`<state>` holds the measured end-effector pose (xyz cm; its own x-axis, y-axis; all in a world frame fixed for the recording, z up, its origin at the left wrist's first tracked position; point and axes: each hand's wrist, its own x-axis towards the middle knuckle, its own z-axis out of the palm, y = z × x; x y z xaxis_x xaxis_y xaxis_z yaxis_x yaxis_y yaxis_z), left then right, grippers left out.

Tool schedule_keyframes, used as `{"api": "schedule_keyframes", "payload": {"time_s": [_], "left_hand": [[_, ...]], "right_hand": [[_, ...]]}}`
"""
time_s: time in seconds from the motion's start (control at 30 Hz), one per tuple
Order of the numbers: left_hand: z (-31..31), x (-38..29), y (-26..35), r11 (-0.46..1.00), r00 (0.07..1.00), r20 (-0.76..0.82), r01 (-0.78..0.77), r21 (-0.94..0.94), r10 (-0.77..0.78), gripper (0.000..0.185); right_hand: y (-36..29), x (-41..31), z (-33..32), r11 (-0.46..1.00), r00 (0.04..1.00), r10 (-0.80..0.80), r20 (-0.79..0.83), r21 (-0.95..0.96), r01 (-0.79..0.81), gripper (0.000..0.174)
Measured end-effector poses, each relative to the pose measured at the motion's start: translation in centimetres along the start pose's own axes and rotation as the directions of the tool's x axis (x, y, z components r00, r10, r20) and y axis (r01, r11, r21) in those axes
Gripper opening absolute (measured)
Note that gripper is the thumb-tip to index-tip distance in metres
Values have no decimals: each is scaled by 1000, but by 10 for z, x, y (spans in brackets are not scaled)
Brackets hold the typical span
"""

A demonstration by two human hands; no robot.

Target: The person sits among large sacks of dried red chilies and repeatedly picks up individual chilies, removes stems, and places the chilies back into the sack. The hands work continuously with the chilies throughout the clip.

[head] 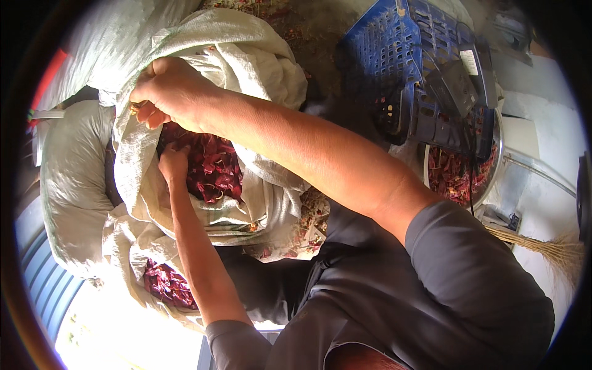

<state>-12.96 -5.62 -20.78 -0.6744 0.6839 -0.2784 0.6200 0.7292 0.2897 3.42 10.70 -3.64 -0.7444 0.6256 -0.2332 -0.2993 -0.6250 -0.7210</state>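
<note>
Dark red dried chili peppers (215, 173) lie inside a white woven sack (259, 64) whose mouth is rolled down. My left hand (175, 163) reaches into this sack at the left edge of the peppers; its fingertips are partly hidden, so whether it grips any is unclear. Over the sack's far left rim is my right hand (159, 95), with curled fingers around something small and yellowish-brown, perhaps pepper stems. A second woven sack (122, 249) stands nearer to me, with more dried red chili peppers (170, 284) in its opening.
A blue plastic crate (411, 60) rests above a round metal basin (497, 171) of red pepper pieces. Black devices with a cable (455, 88) are at the crate. A straw broom (550, 249) lies at the right. A filled white sack (76, 185) stands at the left. Debris (317, 212) litters the floor.
</note>
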Motion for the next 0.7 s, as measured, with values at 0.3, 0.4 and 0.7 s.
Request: {"api": "schedule_keyframes", "payload": {"time_s": [0.3, 0.4, 0.7], "left_hand": [[-73, -83, 35, 461, 975, 174, 217, -860, -134, 28], [-89, -103, 32, 145, 976, 192, 205, -968, -102, 22], [-89, -124, 55, 349, 978, -184, -139, -927, -100, 14]], "right_hand": [[7, -3, -7, 693, 998, 12, 64, -720, 38, 28], [36, 3, -7, 329, 970, -8, 242, -916, 231, 42], [72, -6, -7, 748, 881, 452, 140, -597, -289, 24]]}}
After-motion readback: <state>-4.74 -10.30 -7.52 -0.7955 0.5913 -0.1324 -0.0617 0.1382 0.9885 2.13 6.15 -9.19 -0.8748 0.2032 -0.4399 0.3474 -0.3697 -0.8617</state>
